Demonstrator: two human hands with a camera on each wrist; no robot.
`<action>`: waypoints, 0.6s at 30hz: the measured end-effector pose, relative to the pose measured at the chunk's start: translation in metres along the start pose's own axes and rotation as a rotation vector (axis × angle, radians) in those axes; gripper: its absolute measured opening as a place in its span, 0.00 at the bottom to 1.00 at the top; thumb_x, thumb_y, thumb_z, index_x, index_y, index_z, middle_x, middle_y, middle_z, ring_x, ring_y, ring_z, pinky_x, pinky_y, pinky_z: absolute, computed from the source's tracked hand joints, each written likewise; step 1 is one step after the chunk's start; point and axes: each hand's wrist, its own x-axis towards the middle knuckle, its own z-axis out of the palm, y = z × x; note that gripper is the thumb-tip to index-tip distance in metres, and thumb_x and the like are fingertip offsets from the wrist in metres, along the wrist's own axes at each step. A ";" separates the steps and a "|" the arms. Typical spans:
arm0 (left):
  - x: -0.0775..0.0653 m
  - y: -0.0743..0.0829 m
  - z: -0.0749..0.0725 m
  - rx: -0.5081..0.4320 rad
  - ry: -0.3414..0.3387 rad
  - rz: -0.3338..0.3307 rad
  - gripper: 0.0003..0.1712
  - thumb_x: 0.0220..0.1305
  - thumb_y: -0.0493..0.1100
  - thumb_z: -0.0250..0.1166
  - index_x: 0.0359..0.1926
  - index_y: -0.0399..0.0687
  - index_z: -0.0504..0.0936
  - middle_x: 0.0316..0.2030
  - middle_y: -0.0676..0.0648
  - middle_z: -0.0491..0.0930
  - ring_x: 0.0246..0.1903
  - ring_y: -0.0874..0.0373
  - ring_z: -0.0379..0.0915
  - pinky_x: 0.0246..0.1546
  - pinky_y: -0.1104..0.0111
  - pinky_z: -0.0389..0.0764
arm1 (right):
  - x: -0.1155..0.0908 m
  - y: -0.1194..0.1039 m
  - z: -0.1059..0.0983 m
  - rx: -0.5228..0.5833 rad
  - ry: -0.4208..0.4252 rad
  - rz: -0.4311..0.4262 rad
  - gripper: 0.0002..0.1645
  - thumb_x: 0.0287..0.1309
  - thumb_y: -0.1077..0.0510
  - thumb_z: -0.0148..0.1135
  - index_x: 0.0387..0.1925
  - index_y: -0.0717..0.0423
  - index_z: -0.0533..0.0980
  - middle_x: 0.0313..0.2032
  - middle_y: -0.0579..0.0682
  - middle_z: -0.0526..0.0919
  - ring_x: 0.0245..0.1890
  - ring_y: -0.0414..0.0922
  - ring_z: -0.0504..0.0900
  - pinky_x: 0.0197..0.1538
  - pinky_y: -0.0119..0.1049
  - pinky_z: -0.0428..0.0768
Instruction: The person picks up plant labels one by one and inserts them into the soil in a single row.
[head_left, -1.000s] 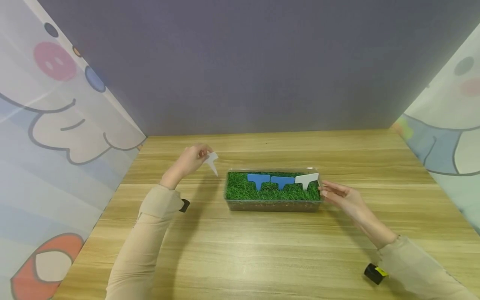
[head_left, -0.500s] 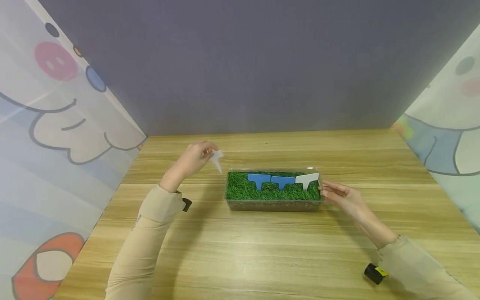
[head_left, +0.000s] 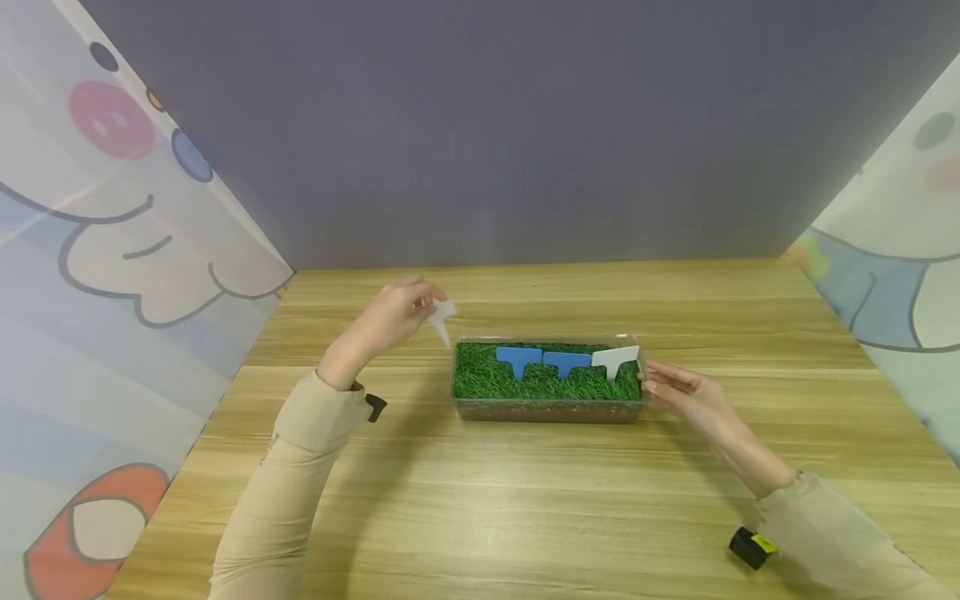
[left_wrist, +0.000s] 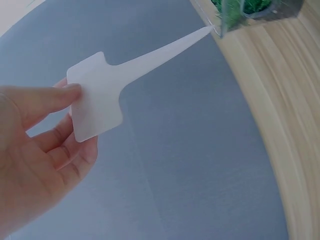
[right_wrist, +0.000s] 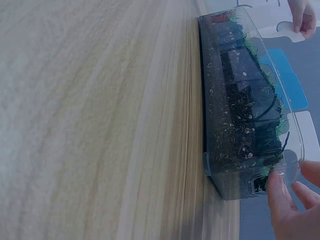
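In the head view my left hand pinches a white T-shaped plant label, raised just beyond the left end of a clear plastic planter box. Its thumb presses on the label's broad head in the left wrist view, and the pointed stem juts toward the box. Fingertips of my right hand touch the box's right end near the rim, with the fingers fairly straight. Two blue plant labels and one white label stand in a row in the green artificial grass.
The box rests on a wood-grain table. A grey panel rises behind the table, and cartoon-printed sheets flank both sides. Dark soil-like filling shows through the box wall.
My left hand has moved a little to the right with the white plant label, closer to the box's left end. My right hand stays at the right end.
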 end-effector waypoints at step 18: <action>0.003 0.023 0.010 0.002 -0.004 0.137 0.10 0.53 0.27 0.58 0.38 0.36 0.79 0.30 0.44 0.76 0.28 0.56 0.72 0.28 0.70 0.75 | 0.007 0.016 -0.006 0.086 -0.007 -0.001 0.31 0.49 0.51 0.63 0.56 0.51 0.69 0.43 0.41 0.80 0.40 0.35 0.79 0.43 0.29 0.76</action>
